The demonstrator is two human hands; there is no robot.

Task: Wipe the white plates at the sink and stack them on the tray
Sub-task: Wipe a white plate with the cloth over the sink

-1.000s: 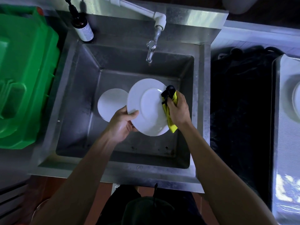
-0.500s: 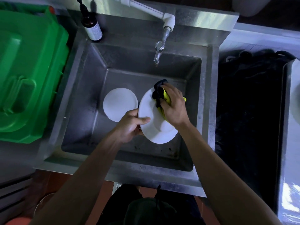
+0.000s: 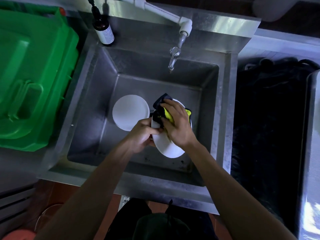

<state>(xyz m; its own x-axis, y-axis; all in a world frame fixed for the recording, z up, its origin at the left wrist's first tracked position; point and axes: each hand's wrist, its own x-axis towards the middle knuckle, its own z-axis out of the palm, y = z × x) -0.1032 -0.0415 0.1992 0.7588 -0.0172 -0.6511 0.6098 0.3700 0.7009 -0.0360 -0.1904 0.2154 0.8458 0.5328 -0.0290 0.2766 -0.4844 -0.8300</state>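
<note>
Green bin (image 3: 32, 80): at 9 o'clock, left of the sink, cut off by the frame's left edge.
Bottle (image 3: 103, 30): dark, white label, on the sink's back ledge at 11 o'clock; its top is cut off.
Sink (image 3: 81, 108): steel basin; bare floor shows at its far and left sides.
Flat plate (image 3: 130, 112): white, lying in the basin, its right rim just beside the held plate.
Left hand (image 3: 143, 134): fingers curled round the held plate's left rim, thumb on top.
Held plate (image 3: 168, 148): white, tilted above the basin at centre; its upper half is hidden by hand and cloth.
Cloth (image 3: 166, 111): yellow and black, bunched against the plate.
Right hand (image 3: 178, 125): palm down, gripping the cloth and pressing it on the plate.
Tap (image 3: 174, 58): at 12 o'clock, well above the plate.
Tray (image 3: 313, 153): grey, at 3 o'clock, cut off by the right edge; its contents cannot be seen.
</note>
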